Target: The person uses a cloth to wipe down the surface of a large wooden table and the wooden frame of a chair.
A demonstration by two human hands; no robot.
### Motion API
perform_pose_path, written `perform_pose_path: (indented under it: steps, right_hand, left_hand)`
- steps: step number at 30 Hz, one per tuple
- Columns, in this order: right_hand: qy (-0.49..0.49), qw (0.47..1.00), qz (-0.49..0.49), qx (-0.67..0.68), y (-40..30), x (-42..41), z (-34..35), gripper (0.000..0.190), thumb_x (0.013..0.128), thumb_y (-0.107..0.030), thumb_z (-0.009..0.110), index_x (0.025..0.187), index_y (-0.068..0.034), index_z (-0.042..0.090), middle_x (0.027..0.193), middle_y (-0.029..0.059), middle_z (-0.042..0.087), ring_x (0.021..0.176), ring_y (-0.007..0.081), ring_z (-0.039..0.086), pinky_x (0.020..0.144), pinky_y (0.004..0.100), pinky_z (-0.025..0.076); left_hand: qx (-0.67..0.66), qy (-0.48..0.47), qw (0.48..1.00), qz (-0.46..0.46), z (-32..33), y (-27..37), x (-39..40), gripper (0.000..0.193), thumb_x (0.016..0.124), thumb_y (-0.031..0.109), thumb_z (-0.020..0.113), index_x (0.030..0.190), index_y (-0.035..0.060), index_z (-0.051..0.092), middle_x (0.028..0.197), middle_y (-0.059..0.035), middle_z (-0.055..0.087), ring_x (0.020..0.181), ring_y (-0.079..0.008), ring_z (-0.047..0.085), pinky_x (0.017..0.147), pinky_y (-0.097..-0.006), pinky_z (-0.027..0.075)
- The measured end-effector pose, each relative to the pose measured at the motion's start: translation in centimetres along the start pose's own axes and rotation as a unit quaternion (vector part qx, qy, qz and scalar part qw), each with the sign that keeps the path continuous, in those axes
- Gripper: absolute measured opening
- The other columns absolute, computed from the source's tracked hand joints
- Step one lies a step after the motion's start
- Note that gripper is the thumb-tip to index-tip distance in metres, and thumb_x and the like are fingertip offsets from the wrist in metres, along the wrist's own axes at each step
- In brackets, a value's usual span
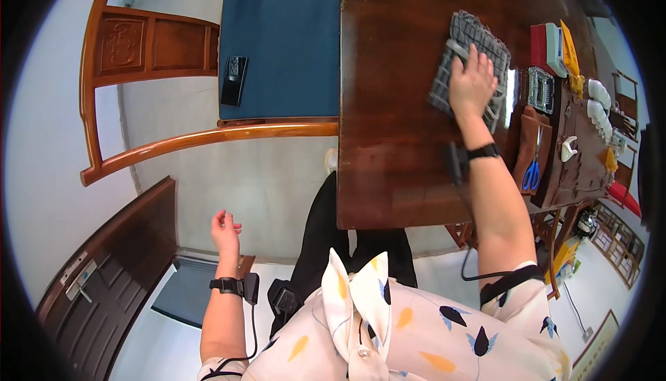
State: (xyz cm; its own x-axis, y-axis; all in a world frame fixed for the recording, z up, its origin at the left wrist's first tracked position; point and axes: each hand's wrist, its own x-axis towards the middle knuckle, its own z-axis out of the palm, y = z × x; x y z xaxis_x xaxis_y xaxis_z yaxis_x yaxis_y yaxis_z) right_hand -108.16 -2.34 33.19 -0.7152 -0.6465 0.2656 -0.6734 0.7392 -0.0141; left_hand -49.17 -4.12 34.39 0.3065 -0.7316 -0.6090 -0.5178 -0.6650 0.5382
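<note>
My right hand lies palm down on a folded grey checked cloth, on the dark polished wooden table. Its fingers reach forward with the thumb apart; no grip around the cloth shows. The cloth's edges look slightly blurred. My left hand hangs over the floor to the left of my legs. Nothing is in it, and its fingers are loosely bent. To the right of my right forearm, blue-handled scissors rest on a brown holder.
Beyond the scissors stands a glass-like box, with red and white boxes further back. A carved tea tray bears white cups. A wooden armchair with a blue cushion adjoins the table's left edge; a black phone lies on it.
</note>
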Motion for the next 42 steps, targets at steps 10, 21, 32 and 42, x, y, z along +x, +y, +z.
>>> perform_pose_path:
  steps: [10,21,32,42]
  right_hand:
    - [-0.126,0.892,-0.288,0.324,-12.8,-20.8,-10.0,0.04,0.08,-0.016,0.056,0.119,-0.007,0.058,0.125,0.0144,0.053,0.126,0.0323,0.044,0.11,0.0514,0.025]
    - [-0.094,0.957,-0.164,0.223,9.4,-23.6,-12.0,0.035,0.08,-0.012,0.062,0.115,-0.011,0.057,0.111,0.0065,0.056,0.11,0.0262,0.052,0.096,0.0409,0.038]
    - [-0.344,0.89,0.187,0.234,27.6,-33.2,-17.9,0.032,0.082,-0.018,0.06,0.111,-0.006,0.057,0.104,0.0195,0.062,0.101,0.0383,0.057,0.086,0.0451,0.046]
    - [0.027,0.915,0.337,0.222,32.1,-30.3,-28.7,0.033,0.086,-0.015,0.06,0.114,0.002,0.056,0.108,0.0221,0.061,0.101,0.0396,0.058,0.086,0.0422,0.046]
  left_hand:
    - [0.078,-0.117,0.975,0.175,2.5,-0.5,-3.5,0.035,0.092,0.016,0.057,0.123,0.001,0.051,0.104,-0.008,0.06,0.072,-0.0129,0.062,0.059,-0.0248,0.05]
    - [0.125,-0.143,0.961,0.199,5.2,3.4,-8.0,0.034,0.089,0.013,0.059,0.12,0.0003,0.053,0.105,-0.0087,0.061,0.07,-0.0138,0.061,0.058,-0.026,0.049]
    - [0.215,-0.215,0.893,0.332,9.5,10.1,-10.7,0.026,0.087,0.014,0.059,0.109,-0.0003,0.06,0.083,-0.0095,0.066,0.066,-0.0156,0.064,0.061,-0.0296,0.051]
    - [0.205,-0.257,0.79,0.518,17.8,19.3,-15.4,0.021,0.087,0.01,0.06,0.105,-0.0009,0.061,0.077,-0.0073,0.065,0.069,-0.014,0.062,0.064,-0.0279,0.05]
